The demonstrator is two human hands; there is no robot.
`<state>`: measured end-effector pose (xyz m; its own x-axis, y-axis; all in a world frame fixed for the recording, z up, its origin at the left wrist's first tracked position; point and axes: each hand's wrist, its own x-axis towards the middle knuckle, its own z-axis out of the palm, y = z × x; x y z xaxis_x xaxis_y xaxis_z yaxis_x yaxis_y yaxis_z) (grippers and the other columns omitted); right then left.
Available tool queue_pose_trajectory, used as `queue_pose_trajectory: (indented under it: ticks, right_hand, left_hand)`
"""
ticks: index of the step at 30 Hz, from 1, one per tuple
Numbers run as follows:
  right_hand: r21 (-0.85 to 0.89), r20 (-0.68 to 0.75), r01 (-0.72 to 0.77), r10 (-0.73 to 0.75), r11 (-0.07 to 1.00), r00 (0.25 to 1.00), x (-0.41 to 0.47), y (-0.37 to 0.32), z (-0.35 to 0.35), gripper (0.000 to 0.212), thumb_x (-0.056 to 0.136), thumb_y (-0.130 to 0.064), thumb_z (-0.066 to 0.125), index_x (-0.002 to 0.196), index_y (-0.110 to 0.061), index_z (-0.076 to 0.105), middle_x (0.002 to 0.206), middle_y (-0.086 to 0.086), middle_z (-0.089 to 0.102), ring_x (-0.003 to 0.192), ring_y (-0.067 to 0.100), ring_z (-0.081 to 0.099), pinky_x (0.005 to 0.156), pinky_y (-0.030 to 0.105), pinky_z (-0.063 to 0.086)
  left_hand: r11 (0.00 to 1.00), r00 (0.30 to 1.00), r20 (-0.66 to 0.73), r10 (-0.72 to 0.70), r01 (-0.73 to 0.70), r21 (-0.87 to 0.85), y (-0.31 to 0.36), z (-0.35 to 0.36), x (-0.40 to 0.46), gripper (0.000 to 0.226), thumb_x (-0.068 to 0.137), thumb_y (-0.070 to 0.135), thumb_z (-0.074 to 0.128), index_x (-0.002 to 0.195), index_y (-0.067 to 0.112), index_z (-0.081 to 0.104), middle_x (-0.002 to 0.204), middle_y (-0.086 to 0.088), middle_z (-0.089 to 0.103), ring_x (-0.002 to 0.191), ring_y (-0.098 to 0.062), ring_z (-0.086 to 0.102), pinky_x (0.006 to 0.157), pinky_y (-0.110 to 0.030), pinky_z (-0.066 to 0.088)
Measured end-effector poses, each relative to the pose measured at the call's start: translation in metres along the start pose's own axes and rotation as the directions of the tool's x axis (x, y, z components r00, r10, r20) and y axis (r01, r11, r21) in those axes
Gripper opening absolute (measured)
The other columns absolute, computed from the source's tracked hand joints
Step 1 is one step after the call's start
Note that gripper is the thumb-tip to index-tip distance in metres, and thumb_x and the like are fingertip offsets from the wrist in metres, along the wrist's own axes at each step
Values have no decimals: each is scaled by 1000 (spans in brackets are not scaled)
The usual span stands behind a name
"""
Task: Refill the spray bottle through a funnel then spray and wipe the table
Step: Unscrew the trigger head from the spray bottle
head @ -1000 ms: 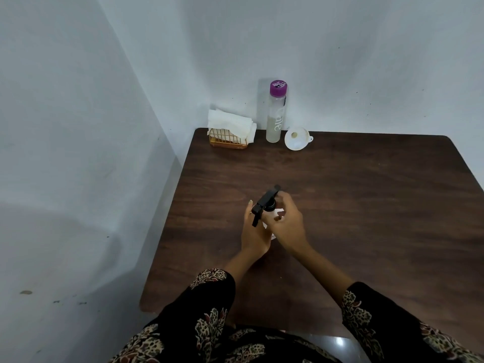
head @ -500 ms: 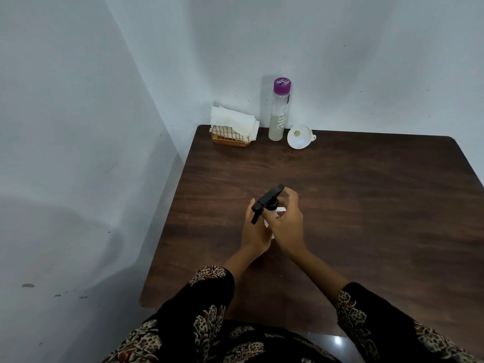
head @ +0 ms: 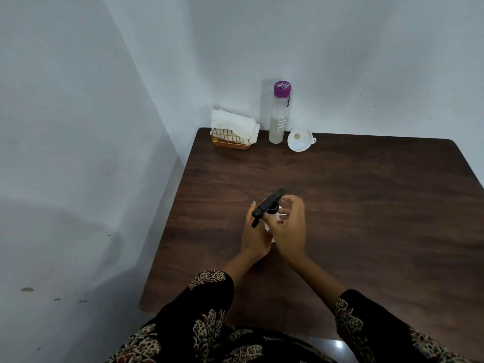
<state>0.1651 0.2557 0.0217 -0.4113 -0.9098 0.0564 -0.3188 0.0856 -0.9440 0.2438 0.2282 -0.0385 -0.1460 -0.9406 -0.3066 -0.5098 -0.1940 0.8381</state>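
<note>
Hands [head: 275, 229] around white spray bottle [head: 275, 218], angular black trigger head [head: 267, 205]

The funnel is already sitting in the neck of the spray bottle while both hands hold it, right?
Not quite. The head view shows the white funnel lying on the table at the far edge, beside the purple-capped bottle. Both hands, left hand and right hand, do hold the spray bottle, whose black spray head is on it.
</note>
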Motion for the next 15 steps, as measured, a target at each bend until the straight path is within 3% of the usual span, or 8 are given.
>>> queue_pose_trajectory:
  ticks: [1, 3, 4, 7, 9, 11, 12, 15]
  right_hand:
    - [-18, -2, -13, 13, 1000, 1000, 2, -1, -1, 46, 76, -29, 76, 111, -23, 47, 113, -11, 50, 94, -4, 54, 70, 13, 45]
    - [-50, -10, -6, 5, 999, 1000, 2, -1, -1, 35, 80, -24, 72, 107, -19, 51, 107, -11, 53, 92, -8, 52, 69, 9, 41]
    - [-55, -13, 16, -17, 998, 1000, 0, 0, 0, 30, 83, -21, 69, 108, -17, 53, 107, -10, 55, 93, -7, 52, 72, 9, 41]
    - [-73, 9, 114, -114, 991, 993, -9, 2, 4, 25, 93, -18, 52, 118, -14, 53, 112, -10, 54, 100, 1, 54, 84, 11, 41]
    - [-97, 24, 152, -150, 984, 988, -13, 2, 6, 35, 94, -28, 40, 123, -11, 51, 117, -11, 49, 108, 5, 51, 91, 16, 41]
    - [-97, 27, 144, -142, 985, 990, -12, -3, 7, 43, 92, -32, 38, 126, -9, 50, 122, -10, 44, 112, 5, 48, 93, 17, 41]
    - [-85, 28, 133, -131, 987, 991, -11, -6, 7, 41, 91, -27, 42, 127, -9, 50, 121, -10, 44, 110, 4, 48, 92, 15, 41]
    - [-46, 13, 98, -97, 994, 995, -8, -14, 10, 31, 87, -6, 56, 117, -11, 54, 104, -10, 50, 96, 1, 52, 81, 6, 42]
  left_hand:
    - [1000, 1000, 9, -3, 3, 0, -5, 3, 3, 65, 77, 54, 47, 131, 18, 48, 125, -13, 59, 95, -12, 63, 64, -12, 49]
    - [1000, 1000, -4, 6, -6, 7, -5, 4, 0, 66, 75, 61, 42, 129, 24, 47, 128, -14, 57, 110, -26, 60, 81, -36, 56]
    - [999, 1000, -16, 27, -27, -21, 5, -1, -6, 64, 75, 64, 44, 128, 27, 46, 131, -13, 55, 119, -32, 55, 90, -46, 53]
    - [992, 998, -19, 63, -65, -108, 22, -11, -14, 54, 89, 41, 51, 139, 28, 37, 145, -8, 44, 137, -29, 38, 111, -45, 36]
    - [989, 998, -21, 54, -57, -140, 24, -11, -15, 52, 85, 50, 47, 133, 31, 42, 140, -12, 50, 133, -33, 42, 110, -49, 36]
    - [986, 1000, -21, -8, 5, -166, 18, -7, -13, 70, 74, 64, 39, 129, 23, 49, 135, -15, 53, 128, -36, 46, 106, -51, 39]
    - [986, 998, -3, -61, 60, -157, 20, -8, -14, 71, 76, 61, 40, 129, 15, 50, 133, -17, 54, 127, -36, 47, 105, -50, 40]
    - [984, 996, 13, -93, 94, -152, 26, -12, -20, 41, 95, 22, 46, 126, -5, 48, 111, -18, 63, 119, -40, 51, 100, -50, 41]
